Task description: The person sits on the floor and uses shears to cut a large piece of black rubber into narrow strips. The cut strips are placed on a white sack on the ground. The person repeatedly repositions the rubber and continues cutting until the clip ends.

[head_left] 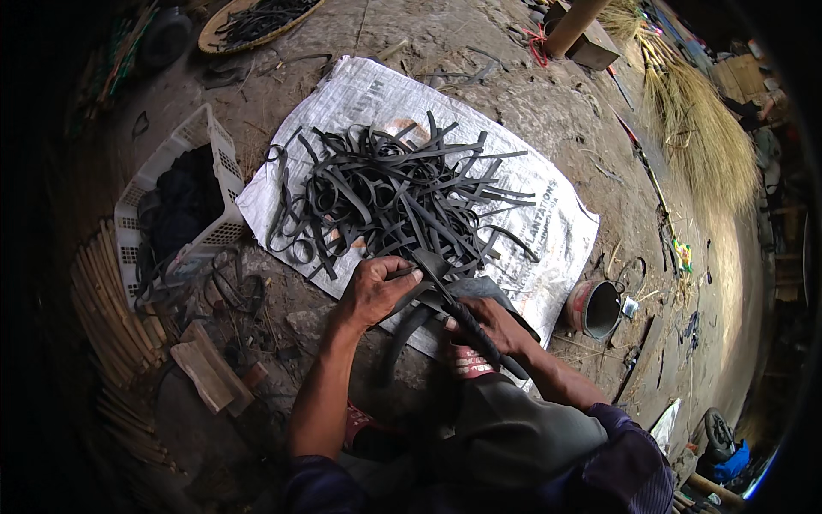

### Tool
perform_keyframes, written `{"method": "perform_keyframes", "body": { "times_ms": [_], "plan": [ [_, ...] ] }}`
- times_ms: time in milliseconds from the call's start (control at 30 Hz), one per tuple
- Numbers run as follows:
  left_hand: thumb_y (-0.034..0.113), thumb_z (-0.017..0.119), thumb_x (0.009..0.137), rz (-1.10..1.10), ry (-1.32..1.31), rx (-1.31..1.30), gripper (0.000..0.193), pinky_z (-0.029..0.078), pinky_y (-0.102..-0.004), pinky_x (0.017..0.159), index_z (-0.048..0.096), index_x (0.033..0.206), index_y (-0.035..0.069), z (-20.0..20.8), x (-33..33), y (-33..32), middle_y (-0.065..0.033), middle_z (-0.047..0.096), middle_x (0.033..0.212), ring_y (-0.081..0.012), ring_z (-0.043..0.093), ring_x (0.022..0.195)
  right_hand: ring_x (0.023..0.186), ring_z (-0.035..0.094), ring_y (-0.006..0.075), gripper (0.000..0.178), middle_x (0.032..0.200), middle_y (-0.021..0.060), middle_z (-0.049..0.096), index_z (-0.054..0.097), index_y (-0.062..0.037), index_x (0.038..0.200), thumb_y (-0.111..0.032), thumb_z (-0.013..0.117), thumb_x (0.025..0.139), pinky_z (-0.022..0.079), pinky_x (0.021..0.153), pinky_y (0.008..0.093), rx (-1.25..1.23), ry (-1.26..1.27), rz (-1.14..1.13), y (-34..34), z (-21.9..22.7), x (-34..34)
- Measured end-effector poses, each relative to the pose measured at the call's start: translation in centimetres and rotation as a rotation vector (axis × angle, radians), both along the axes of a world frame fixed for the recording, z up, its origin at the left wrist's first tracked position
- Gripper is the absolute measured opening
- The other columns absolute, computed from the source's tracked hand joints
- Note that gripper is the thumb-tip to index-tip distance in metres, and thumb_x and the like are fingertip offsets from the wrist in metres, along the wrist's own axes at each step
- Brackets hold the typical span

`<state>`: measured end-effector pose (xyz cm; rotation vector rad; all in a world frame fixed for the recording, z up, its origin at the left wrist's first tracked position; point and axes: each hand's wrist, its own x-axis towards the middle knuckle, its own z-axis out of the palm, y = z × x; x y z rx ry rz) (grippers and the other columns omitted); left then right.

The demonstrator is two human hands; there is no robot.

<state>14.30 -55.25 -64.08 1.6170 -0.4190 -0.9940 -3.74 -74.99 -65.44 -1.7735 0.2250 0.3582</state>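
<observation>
My left hand [374, 289] pinches a dark piece of rubber [401, 288] between thumb and fingers, at the near edge of a heap of black rubber strips [368, 193]. My right hand [495, 321] is closed around a long blade tool with a black handle [469, 325]. Its narrow metal end points away from me and lies against the rubber by my left fingers; the exact contact is hard to make out. More of a wide dark rubber sheet [490, 292] shows beside my right hand. Under the heap is a white woven sack [556, 257] spread on the ground.
To the left stands a white plastic crate [130, 218] holding dark material, beside bundled sticks [103, 300] and wood blocks [205, 368]. A round metal can [592, 308] lies right of the sack. Farther off are a woven tray [218, 36], a wooden post [578, 26] and straw [698, 120].
</observation>
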Motion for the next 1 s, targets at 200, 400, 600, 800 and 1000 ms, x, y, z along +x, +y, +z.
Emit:
{"method": "perform_keyframes", "body": {
  "times_ms": [200,400,600,800,1000],
  "plan": [
    [0.028,0.074,0.096,-0.065,0.009,-0.012,0.027,0.042,-0.0230,0.065,0.076,0.096,0.001,0.0,0.2,0.2,0.0055,0.066,0.080,-0.0025,0.053,0.074,0.082,0.064,0.0233,0.059,0.088,0.0157,0.069,0.067,0.0029,0.121,-0.051,0.067,0.098,0.050,0.079,0.0409,0.055,0.130,0.004,0.0,-0.5,-1.0],
    [0.031,0.074,0.095,-0.126,0.005,0.036,0.031,0.044,-0.0242,0.067,0.076,0.096,0.001,0.0,-0.2,-0.1,0.0040,0.068,0.081,-0.0036,0.055,0.075,0.080,0.061,0.0208,0.064,0.084,0.0144,0.067,0.064,-0.0001,0.126,-0.057,0.065,0.098,0.049,0.076,0.0404,0.031,0.128,-0.012,0.2,-0.5,-1.3],
    [0.029,0.074,0.093,-0.102,-0.009,0.065,0.030,0.047,-0.0258,0.071,0.076,0.097,0.000,0.4,-0.5,-0.3,0.0024,0.070,0.082,-0.0051,0.058,0.077,0.080,0.060,0.0213,0.066,0.083,0.0146,0.065,0.063,0.0005,0.124,-0.060,0.063,0.098,0.048,0.075,0.0421,-0.091,0.096,0.020,0.2,0.1,-0.8],
    [0.028,0.072,0.097,-0.136,0.030,0.039,0.027,0.047,-0.0247,0.073,0.076,0.098,0.001,-0.4,-0.4,-0.3,0.0032,0.070,0.085,-0.0033,0.058,0.080,0.075,0.054,0.0115,0.048,0.074,0.0027,0.056,0.066,-0.0001,0.100,-0.048,0.067,0.100,0.045,0.068,0.0343,0.121,0.162,-0.119,0.7,-0.2,-1.2],
    [0.038,0.051,0.109,0.494,-0.181,-0.220,0.040,0.051,-0.0284,0.069,0.073,0.114,0.005,6.1,8.8,-1.7,-0.0047,0.074,0.087,-0.0111,0.066,0.074,0.064,0.048,0.0040,0.031,0.070,-0.0064,0.051,0.063,-0.0058,0.093,-0.034,0.072,0.101,0.038,0.055,0.0268,0.144,0.072,-0.547,-2.2,-1.0,-1.6]
  ]
}}
